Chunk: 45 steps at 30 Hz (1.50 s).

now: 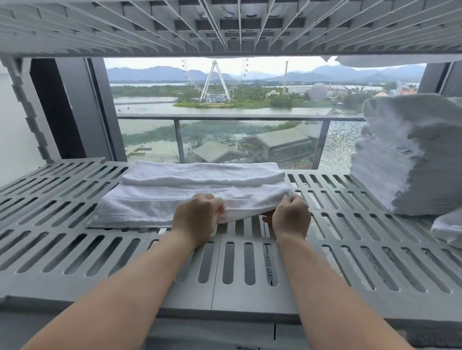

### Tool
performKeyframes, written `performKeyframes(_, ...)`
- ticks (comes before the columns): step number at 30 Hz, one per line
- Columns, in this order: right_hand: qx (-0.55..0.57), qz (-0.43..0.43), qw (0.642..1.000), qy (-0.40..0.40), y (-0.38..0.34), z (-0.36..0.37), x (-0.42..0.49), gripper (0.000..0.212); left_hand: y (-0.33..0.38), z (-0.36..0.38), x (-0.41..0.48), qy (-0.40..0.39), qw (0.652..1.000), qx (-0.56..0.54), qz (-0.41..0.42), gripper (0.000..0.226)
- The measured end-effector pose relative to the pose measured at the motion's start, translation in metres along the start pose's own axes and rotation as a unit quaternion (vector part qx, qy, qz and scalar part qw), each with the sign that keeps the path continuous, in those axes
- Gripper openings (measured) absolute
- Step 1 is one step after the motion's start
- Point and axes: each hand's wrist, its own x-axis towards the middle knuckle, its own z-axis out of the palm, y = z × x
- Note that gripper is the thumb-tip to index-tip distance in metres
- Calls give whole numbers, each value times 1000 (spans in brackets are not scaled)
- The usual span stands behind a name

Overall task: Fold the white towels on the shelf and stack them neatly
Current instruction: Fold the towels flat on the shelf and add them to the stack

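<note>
A white towel lies partly folded on the grey slatted shelf, stretching from the centre to the left. My left hand grips its near edge at the middle. My right hand pinches the towel's right corner, lifted slightly off the shelf. A folded layer of white towel rests along the back of it. A tall stack of folded white towels stands at the right of the shelf.
Another white towel lies low at the far right beside the stack. A slatted shelf hangs close overhead with cloth showing on it. Behind the shelf are a window, a balcony railing and a dark frame post.
</note>
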Motion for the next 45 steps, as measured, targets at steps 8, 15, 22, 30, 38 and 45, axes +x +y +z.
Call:
performKeyframes(8,9,9,1000,10,2,-2,6,33,-9,-6,-16,14,987,12,161,3)
performKeyframes(15,13,13,1000,25,1,-3,4,35,-12,-7,-21,-65,988,-135,31,8)
performKeyframes(22,18,12,1000,19,-3,-3,1,33,-18,-31,-7,98,993,-8,72,8)
performKeyframes(30,2,21,999,29,-2,-6,2,34,-18,-20,-41,-54,992,-83,81,9)
performKeyframes(38,1,-8,999,31,1,-3,2,34,-63,-47,-70,-29,999,37,-16,9)
performKeyframes(45,-30,-151,988,22,-13,-6,-22,27,-95,-65,-82,-34,991,131,-13,18)
